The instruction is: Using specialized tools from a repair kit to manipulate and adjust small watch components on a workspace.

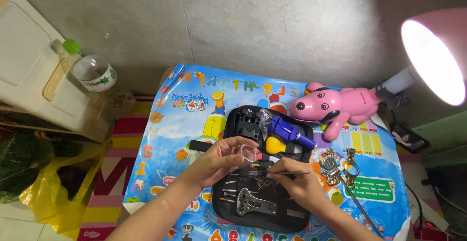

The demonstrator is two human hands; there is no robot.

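Observation:
My left hand (220, 160) holds a small clear plastic bag (249, 152) between thumb and fingers, above an open black tool case (243, 124). My right hand (296, 178) pinches thin metal tweezers (292, 173), whose tips point left toward a heap of small metal pins (258, 178) in the case. Inside the case lie a blue watch holder (287, 131), a yellow rubber ball (276, 145), a metal case wrench (253, 204) and several small screwdrivers (227, 192).
The case sits on a small table covered with a colourful alphabet poster (194, 100). A pink toy dog (335, 106) and a lit pink lamp (435, 56) are at the right. Metal rings and keys (338, 168) lie beside the case. A plastic bottle (92, 71) and yellow bag (53, 187) are left.

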